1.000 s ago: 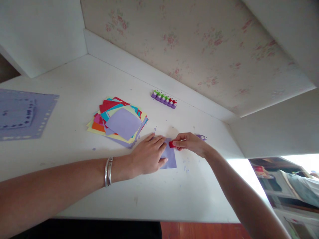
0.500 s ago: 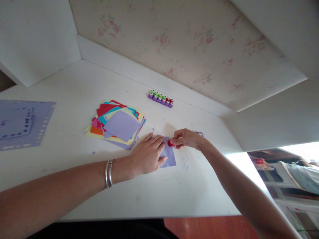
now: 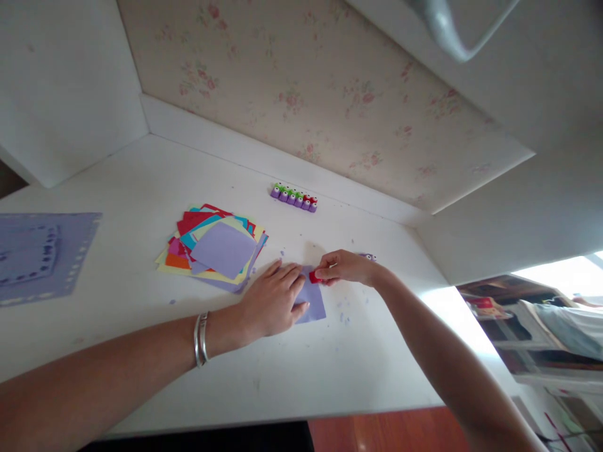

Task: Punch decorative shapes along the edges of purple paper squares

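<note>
A small purple paper sheet (image 3: pixel 313 304) lies on the white desk (image 3: pixel 188 383). My left hand (image 3: pixel 273 299) rests flat over its left part, fingers spread, with two silver bangles at the wrist. At the sheet's upper right edge, my right hand (image 3: pixel 340 268) pinches a small red punch (image 3: pixel 314 277). Tiny purple paper bits (image 3: pixel 345 319) are scattered to the right of the sheet. Left of my hands is a fanned pile of coloured papers (image 3: pixel 225 249), with a purple piece on top.
Small green, red and purple punches (image 3: pixel 294 198) stand in rows near the wall. A purple punch (image 3: pixel 369 257) sits beyond my right wrist. Purple sheets with punched edges (image 3: pixel 80 263) lie at the far left. Shelves with cloth (image 3: pixel 565 326) are at the right.
The camera view has shifted, so the desk items appear lower and slightly left. Both hands stay at the purple sheet, and the red punch remains at its upper edge.
</note>
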Available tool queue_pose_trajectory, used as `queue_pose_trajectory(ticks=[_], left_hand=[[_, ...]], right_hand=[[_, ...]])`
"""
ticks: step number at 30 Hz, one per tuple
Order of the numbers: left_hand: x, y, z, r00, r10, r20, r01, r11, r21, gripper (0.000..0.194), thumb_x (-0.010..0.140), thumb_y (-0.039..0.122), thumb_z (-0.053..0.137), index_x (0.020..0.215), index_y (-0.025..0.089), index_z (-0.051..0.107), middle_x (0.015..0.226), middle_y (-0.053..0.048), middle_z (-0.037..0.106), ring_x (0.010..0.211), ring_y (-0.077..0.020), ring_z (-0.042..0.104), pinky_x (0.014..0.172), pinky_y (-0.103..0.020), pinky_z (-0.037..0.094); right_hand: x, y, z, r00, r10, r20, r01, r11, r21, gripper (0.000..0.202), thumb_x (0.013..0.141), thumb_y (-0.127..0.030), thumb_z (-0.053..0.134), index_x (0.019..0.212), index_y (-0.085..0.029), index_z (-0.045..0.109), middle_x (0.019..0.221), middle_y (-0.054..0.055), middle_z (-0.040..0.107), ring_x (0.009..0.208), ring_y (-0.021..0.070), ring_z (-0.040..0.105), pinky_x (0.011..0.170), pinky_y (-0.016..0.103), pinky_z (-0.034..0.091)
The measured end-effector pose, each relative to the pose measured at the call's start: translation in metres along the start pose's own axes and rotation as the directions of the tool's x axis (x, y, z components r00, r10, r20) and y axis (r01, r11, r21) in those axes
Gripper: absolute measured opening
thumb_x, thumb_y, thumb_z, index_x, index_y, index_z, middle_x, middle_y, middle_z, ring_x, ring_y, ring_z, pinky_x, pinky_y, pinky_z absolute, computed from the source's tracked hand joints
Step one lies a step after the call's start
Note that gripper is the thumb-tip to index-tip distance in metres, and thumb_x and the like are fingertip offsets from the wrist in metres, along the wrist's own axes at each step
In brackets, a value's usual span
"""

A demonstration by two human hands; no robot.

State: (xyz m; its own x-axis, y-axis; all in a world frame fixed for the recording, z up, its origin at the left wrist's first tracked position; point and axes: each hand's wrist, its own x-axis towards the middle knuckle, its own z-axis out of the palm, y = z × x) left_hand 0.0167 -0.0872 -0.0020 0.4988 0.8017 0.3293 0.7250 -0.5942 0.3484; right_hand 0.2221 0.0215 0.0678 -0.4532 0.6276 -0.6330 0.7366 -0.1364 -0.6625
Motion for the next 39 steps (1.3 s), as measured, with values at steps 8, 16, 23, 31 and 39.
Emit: queue_pose_trajectory(ticks=[8, 16, 23, 31, 39], left_hand=[[0.0, 0.0, -0.002, 1.0, 0.002, 0.0, -0.002, 1.0, 0.002, 0.046, 0.093, 0.045, 0.047, 0.125, 0.013, 0.055, 0.139, -0.015, 0.051, 0.132, -0.027, 0.042, 0.114, -0.045, 0.019], [0.0, 0.001, -0.003, 1.0, -0.004, -0.014, 0.004, 1.0, -0.001, 0.044, 0.092, 0.044, 0.049, 0.124, 0.014, 0.056, 0.138, -0.014, 0.052, 0.131, -0.0273, 0.043, 0.113, -0.046, 0.021], [-0.001, 0.001, -0.001, 1.0, -0.001, -0.031, 0.001, 1.0, 0.003, 0.043, 0.093, 0.045, 0.048, 0.124, 0.016, 0.056, 0.138, -0.014, 0.052, 0.131, -0.0269, 0.043, 0.113, -0.045, 0.02], [-0.001, 0.001, -0.005, 1.0, -0.01, -0.005, 0.009, 1.0, -0.012, 0.045, 0.092, 0.045, 0.049, 0.124, 0.014, 0.056, 0.137, -0.015, 0.053, 0.13, -0.0275, 0.043, 0.114, -0.045, 0.02], [-0.002, 0.0, -0.004, 1.0, -0.015, -0.015, 0.015, 1.0, -0.012, 0.044, 0.092, 0.045, 0.049, 0.124, 0.016, 0.056, 0.139, -0.014, 0.052, 0.131, -0.0274, 0.042, 0.114, -0.045, 0.019]], right_hand=[[-0.008, 0.005, -0.006, 0.996, -0.085, -0.002, 0.082, 0.973, -0.214, 0.032, 0.08, -0.05, 0.067, 0.09, -0.02, 0.073, 0.083, 0.005, 0.071, 0.074, 0.0146, 0.061, 0.067, 0.025, 0.05], [-0.014, -0.001, -0.004, 0.995, -0.093, -0.023, 0.08, 0.939, -0.334, 0.03, 0.087, -0.047, 0.056, 0.095, -0.023, 0.073, 0.082, 0.004, 0.071, 0.071, 0.0142, 0.061, 0.063, 0.024, 0.047], [-0.018, -0.008, 0.001, 0.991, -0.121, -0.064, 0.087, 0.919, -0.384, 0.033, 0.075, -0.046, 0.071, 0.103, -0.029, 0.072, 0.096, 0.002, 0.073, 0.078, 0.0169, 0.065, 0.066, 0.026, 0.05], [-0.02, 0.003, 0.006, 0.965, -0.221, -0.144, 0.126, 0.866, -0.484, 0.023, 0.078, -0.029, 0.069, 0.101, -0.029, 0.072, 0.099, 0.001, 0.072, 0.084, 0.0172, 0.066, 0.074, 0.027, 0.052], [-0.028, 0.011, 0.0, 0.961, -0.217, -0.169, 0.111, 0.867, -0.485, 0.022, 0.082, -0.029, 0.065, 0.102, -0.028, 0.071, 0.103, 0.003, 0.071, 0.087, 0.0182, 0.067, 0.075, 0.028, 0.052]])
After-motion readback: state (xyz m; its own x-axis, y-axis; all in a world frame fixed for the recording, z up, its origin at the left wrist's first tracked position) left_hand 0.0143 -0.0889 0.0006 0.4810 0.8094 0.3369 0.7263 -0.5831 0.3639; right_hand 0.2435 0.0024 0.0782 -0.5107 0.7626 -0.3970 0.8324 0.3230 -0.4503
